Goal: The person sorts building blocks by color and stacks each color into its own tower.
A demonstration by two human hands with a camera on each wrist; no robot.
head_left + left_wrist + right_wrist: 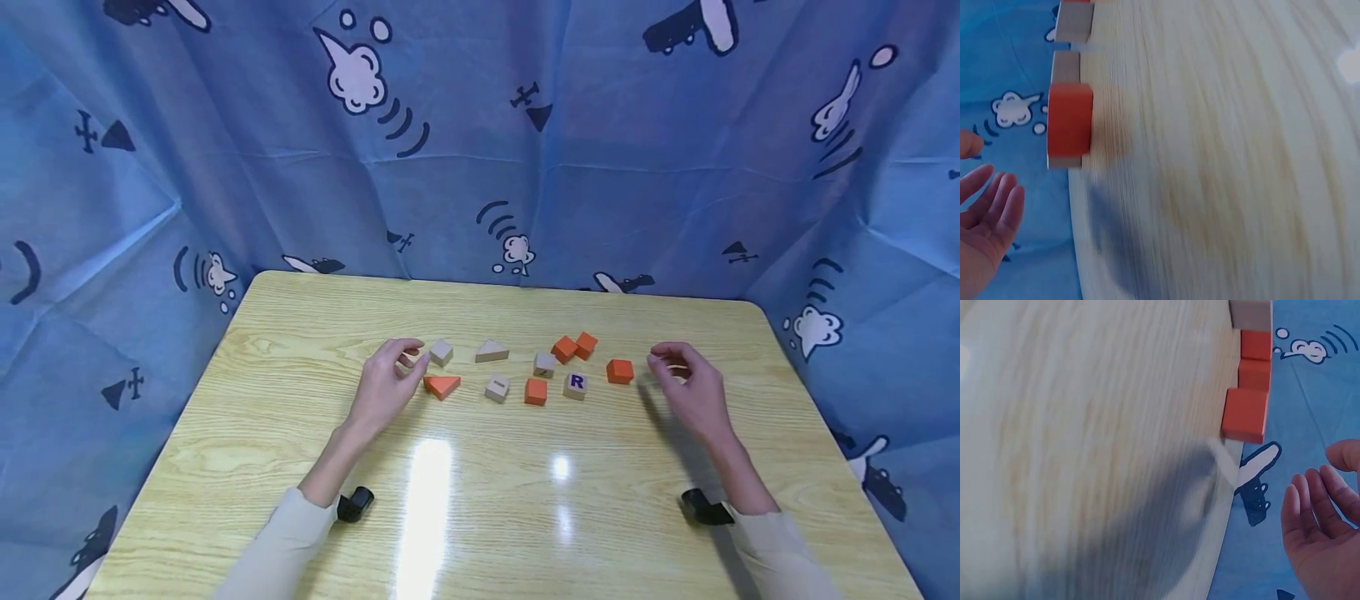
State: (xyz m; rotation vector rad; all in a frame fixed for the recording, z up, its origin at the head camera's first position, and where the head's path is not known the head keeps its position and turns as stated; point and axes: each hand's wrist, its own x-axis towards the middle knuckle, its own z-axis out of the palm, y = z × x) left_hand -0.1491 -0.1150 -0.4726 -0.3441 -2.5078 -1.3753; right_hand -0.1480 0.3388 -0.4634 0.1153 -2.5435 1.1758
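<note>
My left hand (386, 383) hovers at the left end of a group of toy blocks, fingers loosely bent, holding nothing. Closest to it are an orange triangular block (442, 386) and a plain wooden cube (441, 353). To the right of the group my right hand (690, 387) is also raised and holds nothing, its fingers relaxed. An orange cube (619, 372) lies just left of its fingertips, apart from them. In the right wrist view that hand (1319, 531) shows a gap between thumb and fingers; the left wrist view shows the left hand (988, 225) similarly.
Between the hands lie a wooden triangular block (492, 351), a wooden cube with a mark (497, 388), an orange cube (536, 392), a cube lettered R (575, 386) and several others. The wooden table (300, 333) ends at a blue patterned curtain (450, 192).
</note>
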